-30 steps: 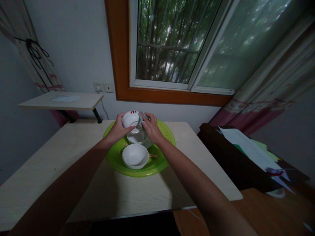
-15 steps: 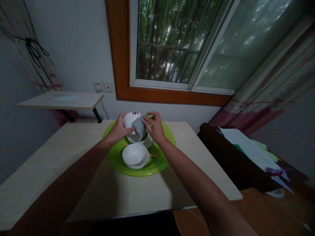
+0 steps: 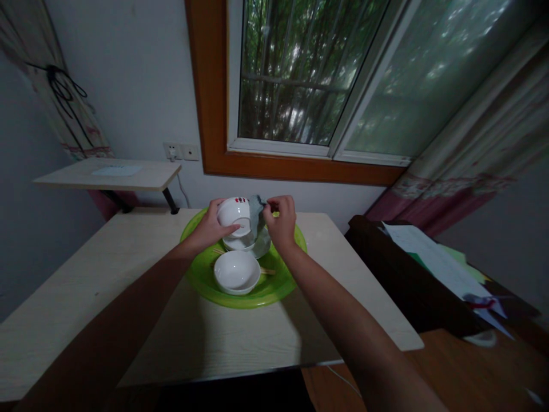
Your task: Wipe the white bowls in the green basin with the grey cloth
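My left hand (image 3: 211,227) grips a white bowl (image 3: 233,213) with red and dark marks near its rim, tilted so its base faces me. A grey-green cloth (image 3: 256,214) hangs at the bowl's right side, its upper edge pinched in my right hand (image 3: 280,220). Below them is a round green tray or basin (image 3: 240,300). In it, toward me, sits another white bowl (image 3: 237,271), apparently stacked on one more. Further white dishes (image 3: 261,245) lie under the held bowl, partly hidden. Chopsticks (image 3: 267,271) poke out beside the front bowl.
The green basin rests on a pale wooden table (image 3: 150,337). At the back left stands a small raised shelf (image 3: 115,177) with a paper on it. A dark piece of furniture (image 3: 386,274) bearing papers (image 3: 433,260) is at the right. A window (image 3: 313,74) is behind.
My right hand has drawn the cloth up and to the right, off the bowl's front. The bowl has turned, so its base now shows more.
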Demonstrator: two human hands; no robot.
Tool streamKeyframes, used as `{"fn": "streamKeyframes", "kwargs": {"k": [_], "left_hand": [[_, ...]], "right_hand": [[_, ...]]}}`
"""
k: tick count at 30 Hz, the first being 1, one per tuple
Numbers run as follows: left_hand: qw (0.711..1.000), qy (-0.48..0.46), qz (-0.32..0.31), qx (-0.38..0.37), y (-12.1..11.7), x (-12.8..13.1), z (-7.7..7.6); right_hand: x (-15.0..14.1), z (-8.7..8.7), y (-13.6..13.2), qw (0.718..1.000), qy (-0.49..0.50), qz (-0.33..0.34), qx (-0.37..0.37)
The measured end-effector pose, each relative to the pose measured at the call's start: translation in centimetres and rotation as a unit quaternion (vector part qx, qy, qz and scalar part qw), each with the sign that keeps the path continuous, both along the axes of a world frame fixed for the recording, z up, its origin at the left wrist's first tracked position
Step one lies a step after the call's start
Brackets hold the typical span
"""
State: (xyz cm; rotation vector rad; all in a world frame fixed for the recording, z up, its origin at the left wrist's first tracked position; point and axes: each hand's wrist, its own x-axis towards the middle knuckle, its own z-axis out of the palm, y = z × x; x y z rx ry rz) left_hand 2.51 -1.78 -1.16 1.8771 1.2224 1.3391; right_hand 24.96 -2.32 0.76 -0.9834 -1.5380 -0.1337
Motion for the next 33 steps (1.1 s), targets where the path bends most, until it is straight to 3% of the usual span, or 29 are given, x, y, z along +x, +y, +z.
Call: {"fn": "streamKeyframes", "kwargs": {"k": [6,14,22,28,33], "left_hand": [[1.0,0.008,0.014,-0.003,0.2,-0.2,-0.1],[0.999,0.001,0.038,-0.015,-0.3,0.0,0.7],[0.997,0.036,0.062,0.003,-0.5,0.0,0.8],[0.997,0.025,0.073,0.009,-0.4,-0.1,1.1],[0.996,0.036,0.08,0.016,-0.5,0.1,1.0]], "right_hand": [[-0.6,-0.5,-0.2,0.984,-0.142,0.107,-0.022],[-1.0,-0.3,-0.4,0.963,-0.237,0.13,-0.015],[-1.0,-0.6,0.0,0.969,-0.203,0.137,-0.013],[-0.1,-1.1,1.0,0.986,-0.131,0.099,-0.02],[-0.2,-1.1,0.8,0.981,-0.156,0.112,0.007]]}}
